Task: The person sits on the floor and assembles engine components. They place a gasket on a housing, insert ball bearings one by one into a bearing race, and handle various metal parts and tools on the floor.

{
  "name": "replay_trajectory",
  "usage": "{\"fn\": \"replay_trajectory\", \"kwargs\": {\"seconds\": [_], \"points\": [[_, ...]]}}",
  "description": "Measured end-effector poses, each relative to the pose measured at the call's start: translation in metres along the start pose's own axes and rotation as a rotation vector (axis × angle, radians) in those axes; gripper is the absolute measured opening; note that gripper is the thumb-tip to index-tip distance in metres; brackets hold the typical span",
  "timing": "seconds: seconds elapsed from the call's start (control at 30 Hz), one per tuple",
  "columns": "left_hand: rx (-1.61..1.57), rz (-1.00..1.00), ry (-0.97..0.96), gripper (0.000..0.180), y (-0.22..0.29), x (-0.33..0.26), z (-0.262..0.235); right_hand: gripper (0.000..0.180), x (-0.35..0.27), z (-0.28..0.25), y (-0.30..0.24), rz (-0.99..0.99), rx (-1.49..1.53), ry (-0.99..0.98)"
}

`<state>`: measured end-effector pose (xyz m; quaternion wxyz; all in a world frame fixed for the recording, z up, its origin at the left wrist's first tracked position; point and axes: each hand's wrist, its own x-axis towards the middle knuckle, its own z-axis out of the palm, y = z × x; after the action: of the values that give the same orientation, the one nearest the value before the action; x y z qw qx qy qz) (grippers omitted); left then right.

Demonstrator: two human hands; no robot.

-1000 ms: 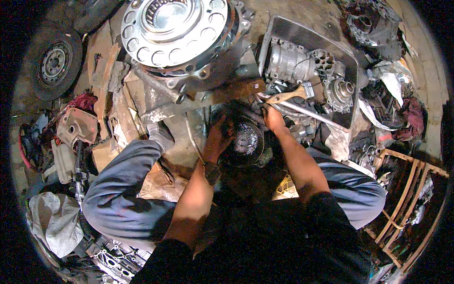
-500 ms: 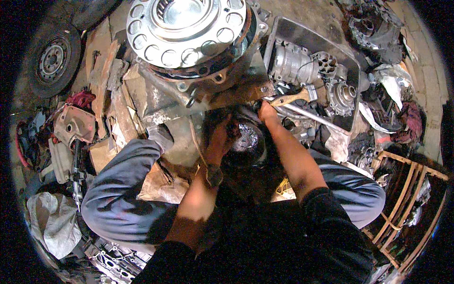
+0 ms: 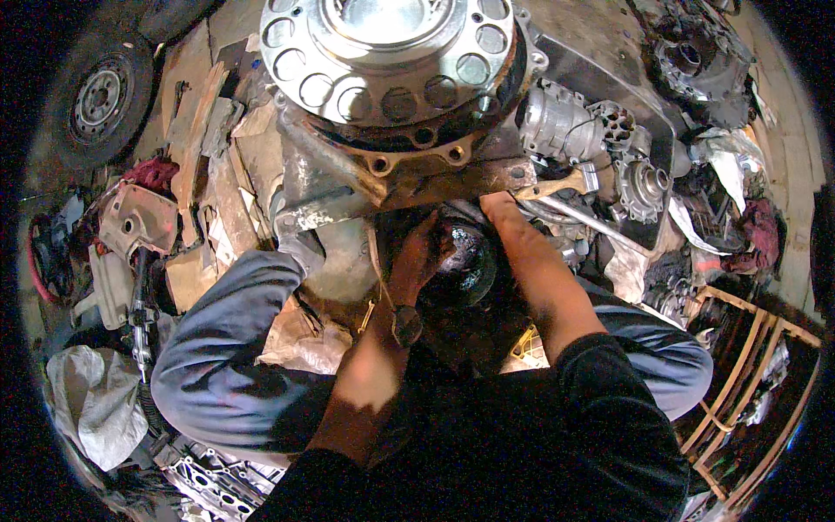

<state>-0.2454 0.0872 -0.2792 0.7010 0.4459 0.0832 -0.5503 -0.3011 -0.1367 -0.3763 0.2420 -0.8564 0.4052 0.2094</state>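
A greasy black round part (image 3: pixel 470 265) with a glossy wet-looking face sits between my forearms. My left hand (image 3: pixel 426 248) is at its left side, in deep shadow, its fingers hard to make out. My right hand (image 3: pixel 500 210) is at its upper right, just under the edge of a rusty metal bracket (image 3: pixel 452 181); its fingers are hidden. Above the bracket stands a large assembly with a bright silver disc (image 3: pixel 396 103) ringed by round holes. A wooden-handled paintbrush (image 3: pixel 557 184) lies just right of my right hand, across the tray's near side.
A grey tray (image 3: pixel 609 65) at the right holds a ribbed metal cylinder (image 3: pixel 561 122) and a flanged housing (image 3: pixel 642 181). A wheel (image 3: pixel 96 104) lies far left, near wood scraps. A wooden crate (image 3: pixel 739 391) stands at lower right. My bent legs flank the work.
The silver-disc assembly and bracket appear farther right in view, and the black round part sits slightly farther right. My head view has shifted a little; both hands stay around the part.
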Motion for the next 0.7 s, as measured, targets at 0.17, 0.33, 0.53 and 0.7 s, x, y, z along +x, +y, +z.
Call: {"fn": "replay_trajectory", "kwargs": {"seconds": [0.17, 0.33, 0.53, 0.7], "points": [[-0.297, -0.130, -0.021, 0.042, 0.008, 0.002, -0.002, 0.034, -0.001, -0.005, 0.001, -0.023, -0.002, -0.017], [-0.555, -0.099, -0.199, 0.051, 0.004, 0.009, -0.007, 0.036, -0.006, -0.006, 0.009, -0.046, -0.001, -0.027], [-0.623, -0.074, -0.158, 0.054, -0.008, 0.018, -0.017, 0.039, -0.017, -0.012, 0.012, -0.092, 0.000, -0.024], [-0.226, 0.140, -0.160, 0.056, 0.003, 0.020, -0.026, 0.041, -0.045, -0.020, 0.017, -0.153, 0.000, 0.014]]}}
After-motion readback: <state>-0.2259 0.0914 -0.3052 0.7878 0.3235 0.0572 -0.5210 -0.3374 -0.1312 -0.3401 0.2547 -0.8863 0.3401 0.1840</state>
